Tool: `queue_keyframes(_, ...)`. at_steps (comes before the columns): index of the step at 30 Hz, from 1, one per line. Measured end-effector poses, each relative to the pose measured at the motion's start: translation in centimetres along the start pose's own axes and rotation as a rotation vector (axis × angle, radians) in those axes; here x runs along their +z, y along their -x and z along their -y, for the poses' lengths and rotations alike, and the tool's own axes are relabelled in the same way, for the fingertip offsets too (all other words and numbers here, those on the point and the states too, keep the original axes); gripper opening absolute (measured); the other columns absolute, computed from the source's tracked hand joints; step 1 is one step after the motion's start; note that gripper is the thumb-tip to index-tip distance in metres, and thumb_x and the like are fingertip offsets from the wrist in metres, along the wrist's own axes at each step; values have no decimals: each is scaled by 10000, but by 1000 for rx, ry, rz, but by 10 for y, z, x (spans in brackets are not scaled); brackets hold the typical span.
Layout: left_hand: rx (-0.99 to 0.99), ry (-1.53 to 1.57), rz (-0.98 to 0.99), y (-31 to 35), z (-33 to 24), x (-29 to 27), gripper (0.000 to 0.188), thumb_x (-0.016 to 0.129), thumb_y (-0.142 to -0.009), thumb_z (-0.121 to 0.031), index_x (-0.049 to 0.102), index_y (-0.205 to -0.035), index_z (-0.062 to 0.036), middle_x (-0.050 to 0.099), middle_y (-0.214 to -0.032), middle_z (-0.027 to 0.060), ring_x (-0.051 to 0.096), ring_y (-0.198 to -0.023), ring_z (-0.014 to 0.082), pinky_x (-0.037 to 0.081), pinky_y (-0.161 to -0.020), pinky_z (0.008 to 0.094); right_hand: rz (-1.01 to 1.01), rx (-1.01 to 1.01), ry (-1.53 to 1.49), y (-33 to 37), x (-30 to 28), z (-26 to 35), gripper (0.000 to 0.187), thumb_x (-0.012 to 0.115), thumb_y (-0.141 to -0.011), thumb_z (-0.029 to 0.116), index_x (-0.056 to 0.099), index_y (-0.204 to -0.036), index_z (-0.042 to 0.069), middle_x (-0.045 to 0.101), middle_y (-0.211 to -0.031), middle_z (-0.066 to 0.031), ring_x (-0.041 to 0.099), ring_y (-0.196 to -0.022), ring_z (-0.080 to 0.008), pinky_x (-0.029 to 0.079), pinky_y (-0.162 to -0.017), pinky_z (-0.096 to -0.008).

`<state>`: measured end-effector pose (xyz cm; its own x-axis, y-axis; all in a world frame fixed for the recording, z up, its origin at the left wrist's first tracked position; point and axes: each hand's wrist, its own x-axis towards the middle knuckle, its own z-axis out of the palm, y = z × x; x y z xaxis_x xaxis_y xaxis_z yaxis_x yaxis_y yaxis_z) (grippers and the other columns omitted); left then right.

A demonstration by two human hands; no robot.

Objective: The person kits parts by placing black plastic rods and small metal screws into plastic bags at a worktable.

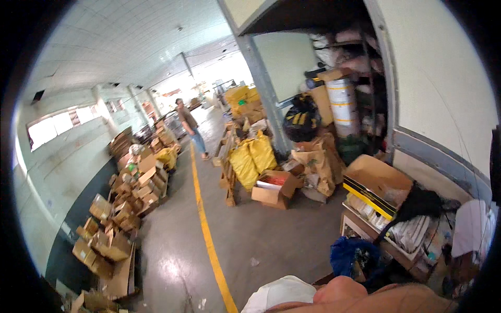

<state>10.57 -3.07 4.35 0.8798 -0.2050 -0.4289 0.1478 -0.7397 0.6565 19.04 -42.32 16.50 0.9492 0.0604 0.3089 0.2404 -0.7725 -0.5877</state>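
Observation:
At the lower edge, very near, bare skin of what looks like my right hand (340, 290) and forearm shows, coming in from the lower right. Its fingers cannot be made out. A rounded white thing (282, 293) lies right against it; the kind is unclear, perhaps cloth or a cup. My left hand is out of view. Beyond the hand stands a blue bag (355, 254) with mixed scraps inside. To its right, a low table holds an open cardboard box (377, 180), a black cloth (417, 202) and a pile of white sheets (408, 235).
A yellow line (202, 219) runs along the grey floor. Cardboard boxes (112, 245) are heaped along the left wall. Yellow sacks (253, 159) and an open carton (275, 190) stand by a doorway with crammed shelves. Farther off, a person (191, 128) stands in the aisle.

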Motion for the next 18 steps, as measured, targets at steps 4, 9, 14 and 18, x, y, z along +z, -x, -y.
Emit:
queue_keyframes(4,122,-82,108,-21,-31,-5,154,574,-860,-142,572,-933,-7,607,-841,148,591,-782,260,460,-710,336,-167,71,33,20,-16,-44,308,548,-796,23,533,-1101,-17,514,-1128,-211,493,-1040,-387,426,-845,-407)
queue_keyframes(9,164,70,107,-9,-18,3,150,575,-861,-138,569,-933,-7,605,-833,142,589,-777,251,458,-708,329,-70,251,-150,13,-65,57,174,572,-752,-28,490,-905,-16,460,-980,-168,510,-774,-329,435,-697,-395)
queue_keyframes(14,608,201,178,9,-180,-36,146,568,-864,-132,565,-933,-3,601,-832,139,589,-776,245,456,-702,328,-389,338,-28,88,-106,52,182,586,-739,-32,519,-904,6,478,-958,-132,522,-741,-306,445,-667,-356)
queue_keyframes(18,927,94,165,32,-272,-25,144,590,-837,-112,567,-928,-3,590,-872,145,579,-817,301,460,-731,359,-630,491,3,150,-106,58,163,591,-754,-11,539,-907,13,496,-965,-132,544,-788,-311,463,-701,-347)
